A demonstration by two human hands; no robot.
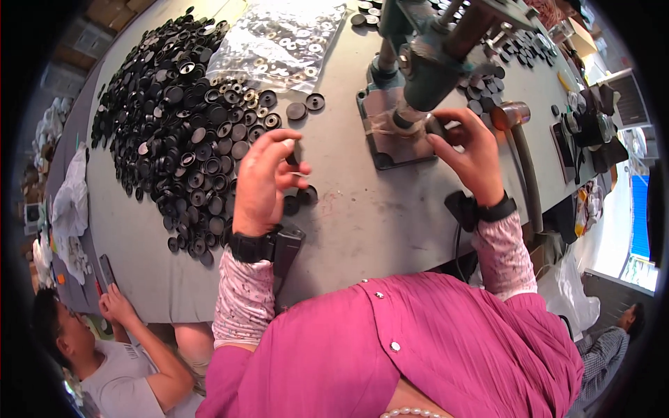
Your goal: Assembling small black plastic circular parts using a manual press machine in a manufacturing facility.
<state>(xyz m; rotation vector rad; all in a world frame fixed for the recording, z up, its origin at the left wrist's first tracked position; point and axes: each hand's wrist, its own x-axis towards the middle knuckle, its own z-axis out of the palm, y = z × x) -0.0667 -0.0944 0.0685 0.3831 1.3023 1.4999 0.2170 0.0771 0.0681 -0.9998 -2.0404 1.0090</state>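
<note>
My left hand (pixel 261 182) is closed at the fingertips on a black round cap (pixel 296 152), held on edge above the table, right of the pile of black caps (pixel 157 104). A few loose caps (pixel 306 196) lie below its fingers. My right hand (pixel 472 150) pinches a dark round cap (pixel 435 127) between thumb and fingers. It is close beside the ram of a green bench press (pixel 432 80), over the right side of the press base (pixel 383 157). What lies under the ram is partly hidden.
A clear plastic bag (pixel 279 35) of small metal rings lies behind the pile. Right of the press are a hammer (pixel 512 115) with a long handle and more dark discs (pixel 481 90). A person (pixel 122 362) sits at the lower left, another person (pixel 612 348) at the lower right.
</note>
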